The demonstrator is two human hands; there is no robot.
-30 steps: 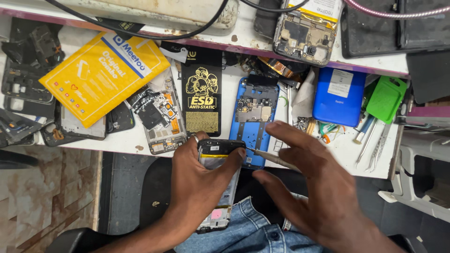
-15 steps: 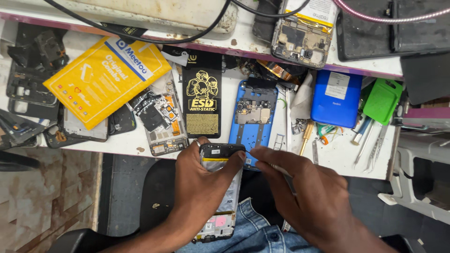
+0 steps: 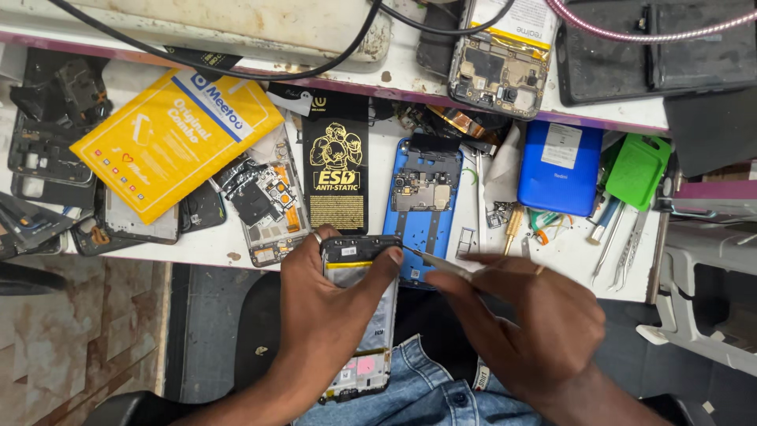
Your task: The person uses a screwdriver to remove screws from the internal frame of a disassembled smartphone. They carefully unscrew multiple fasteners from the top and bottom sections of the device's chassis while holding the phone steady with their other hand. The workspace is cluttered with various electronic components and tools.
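Left hand (image 3: pixel 331 315) wraps around an opened phone (image 3: pixel 359 327), fingers clamped on its sides, thumb hooked over the top edge; the phone sits over the person's lap, just off the near edge of the white bench (image 3: pixel 197 244). Right hand (image 3: pixel 528 323) pinches a slim metal tool (image 3: pixel 434 262), tip angled toward the phone's top right corner.

Bench load, big to small: yellow packet (image 3: pixel 173 138) at the left, black anti-static sleeve (image 3: pixel 337 170) mid-bench, blue back cover (image 3: pixel 560 167) to the right, blue phone frame (image 3: pixel 422 205) at the near edge, green pry card (image 3: pixel 637 170), loose tweezers (image 3: pixel 623 248) near the right corner.

Risk, as a judgement: the tool tip works close to exposed parts; a slip from too much push could scratch the board or tear a ribbon. The phone is unsupported, so a loosened grip could drop it.

Phone's look: back off, dark upper section, pale shiny plate in the middle, small pink patch near the bottom end.
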